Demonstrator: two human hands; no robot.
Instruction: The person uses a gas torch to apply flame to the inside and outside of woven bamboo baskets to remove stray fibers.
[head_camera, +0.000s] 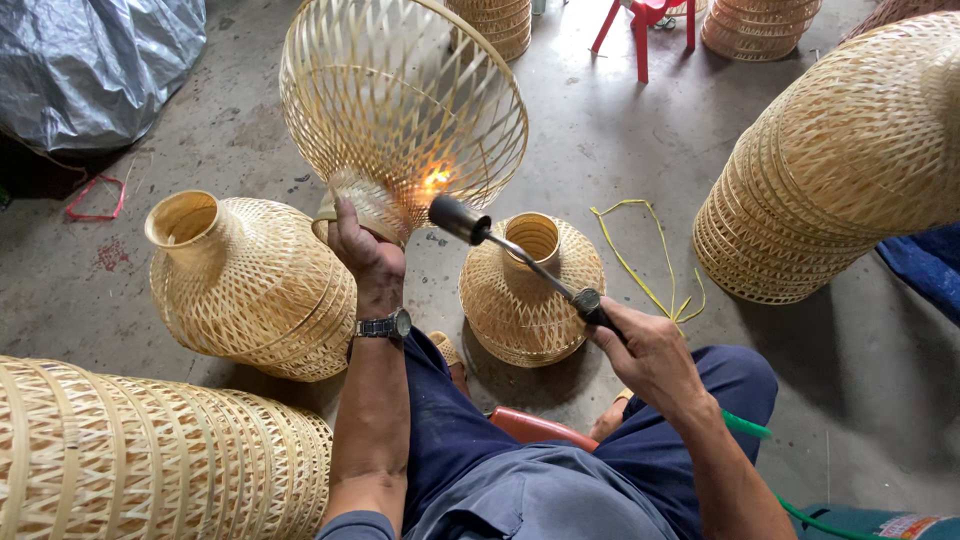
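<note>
L hand (365, 255) grips the neck of 1 woven shade (400, 105); R hand (645, 350) is closed round 1 lit torch (520, 258). 2 loose shades sit below, plus 5 nested stacks, on a grey concrete floor (600, 140).

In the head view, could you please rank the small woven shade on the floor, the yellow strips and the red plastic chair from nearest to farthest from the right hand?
From the right hand, which grips the torch:
1. Small woven shade, just left of the hand, on the floor.
2. Yellow strips, lying ahead on the concrete; nearly as close, a narrow call.
3. Red plastic chair, far off at the top edge.
</note>
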